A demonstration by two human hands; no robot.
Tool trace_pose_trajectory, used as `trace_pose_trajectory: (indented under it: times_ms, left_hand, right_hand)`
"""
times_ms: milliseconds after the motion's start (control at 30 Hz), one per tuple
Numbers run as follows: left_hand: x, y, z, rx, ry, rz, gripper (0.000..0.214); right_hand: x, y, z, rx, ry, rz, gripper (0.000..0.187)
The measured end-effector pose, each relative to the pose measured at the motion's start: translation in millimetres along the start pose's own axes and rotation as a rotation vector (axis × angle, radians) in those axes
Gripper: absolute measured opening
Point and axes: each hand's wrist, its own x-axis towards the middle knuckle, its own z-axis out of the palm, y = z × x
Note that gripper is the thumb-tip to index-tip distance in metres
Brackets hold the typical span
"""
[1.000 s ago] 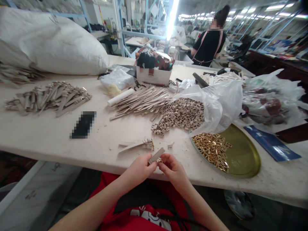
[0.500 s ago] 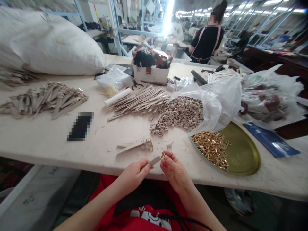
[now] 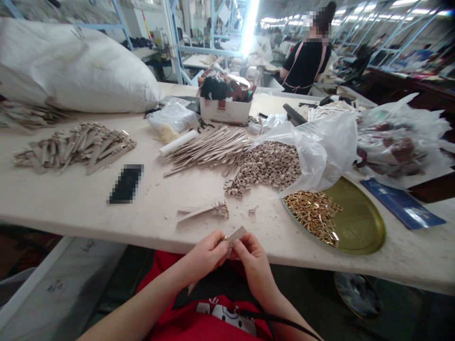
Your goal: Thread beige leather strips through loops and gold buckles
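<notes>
At the table's front edge my two hands meet around a flat beige strap [image 3: 237,233]. My left hand [image 3: 208,253] is closed, its fingertips pinching the strap where a small gold buckle [image 3: 227,237] shows. My right hand [image 3: 253,255] is closed too, thumb and fingers on the strap just beyond the buckle. Fingers partly hide the buckle, so its exact seating on the strap cannot be made out. Just past my hands lie a few straps with buckles [image 3: 218,210] and a loose beige loop [image 3: 252,212].
A pile of beige loops [image 3: 270,163] and plain strips [image 3: 213,149] fills the middle. Gold buckles [image 3: 313,213] lie in a round tray [image 3: 366,227] at right, partly under a plastic bag [image 3: 327,147]. Buckled straps [image 3: 78,147] and a pixelated dark object [image 3: 125,183] are left. Behind stands a person [image 3: 307,61].
My hands have come together. The buckle, apart from the strap's end in my right fingers before, is now at the strap between both hands. The strap's end now points up and right.
</notes>
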Motion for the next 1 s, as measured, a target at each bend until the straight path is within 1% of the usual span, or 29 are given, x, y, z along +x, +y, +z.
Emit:
trace_pose_trajectory:
  times_ms: [100, 200, 267, 333, 400, 467, 500, 533, 567, 633, 700, 767, 800, 867, 933, 967, 1000]
  left_hand:
    - [-0.8, 1.3, -1.0, -0.106, -0.053, -0.074, 0.022]
    - [-0.8, 1.3, -1.7, -0.171, -0.083, -0.086, 0.023]
    - [-0.3, 0.0, -1.6, -0.186, -0.095, -0.082, 0.024]
    - [0.5, -2.2, -0.6, -0.185, -0.085, -0.091, 0.024]
    - [1.2, -5.2, 1.5, -0.157, -0.041, -0.098, 0.023]
    - [1.3, -8.3, 4.4, -0.088, 0.036, -0.070, 0.023]
    - [1.2, -9.6, 5.9, -0.042, 0.075, -0.040, 0.023]
    - [0.9, -10.7, 7.2, 0.006, 0.107, -0.005, 0.024]
    - [0.7, -11.5, 8.3, 0.049, 0.132, 0.027, 0.024]
    - [0.7, -12.5, 9.5, 0.113, 0.157, 0.069, 0.024]
    - [2.1, -13.2, 10.0, 0.144, 0.167, 0.075, 0.023]
    - [5.0, -14.1, 10.5, 0.133, 0.167, 0.046, 0.021]
    - [6.7, -14.6, 11.0, 0.115, 0.164, 0.028, 0.020]
    - [9.5, -15.3, 12.2, 0.081, 0.160, 0.000, 0.019]
    - [10.4, -14.3, 12.9, 0.093, 0.165, -0.004, 0.019]
    - [9.9, -12.9, 12.8, 0.118, 0.168, 0.000, 0.020]
    - [9.0, -10.9, 12.1, 0.151, 0.167, 0.003, 0.020]
  right_hand:
    - [1.2, -3.2, -0.7, 0.087, -0.040, 0.094, 0.019]
    - [3.0, -3.7, 0.6, 0.170, -0.054, 0.137, 0.019]
    - [3.1, -4.0, 1.8, 0.166, -0.060, 0.143, 0.019]
    - [1.8, -5.5, 1.7, 0.043, -0.037, 0.076, 0.019]
    - [-0.4, -8.0, -0.4, -0.223, 0.025, -0.098, 0.017]
    - [-2.0, -10.8, -3.9, -0.505, 0.077, -0.290, 0.013]
    - [-2.1, -11.8, -5.7, -0.604, 0.084, -0.348, 0.011]
    - [-1.6, -12.5, -7.4, -0.661, 0.081, -0.369, 0.011]
    - [-0.5, -12.7, -8.7, -0.679, 0.065, -0.355, 0.011]
    - [3.0, -11.9, -10.3, -0.625, 0.024, -0.265, 0.010]
    - [6.9, -10.0, -10.9, -0.517, -0.042, -0.161, 0.009]
    - [8.9, -8.4, -11.0, -0.459, -0.077, -0.117, 0.009]
    - [8.9, -8.1, -11.2, -0.482, -0.062, -0.134, 0.008]
    - [7.7, -8.6, -12.3, -0.611, -0.006, -0.233, 0.009]
    - [6.7, -10.2, -14.5, -0.733, 0.038, -0.322, 0.012]
    - [7.1, -11.0, -15.9, -0.746, 0.043, -0.320, 0.012]
    - [8.2, -11.5, -17.5, -0.716, 0.031, -0.278, 0.011]
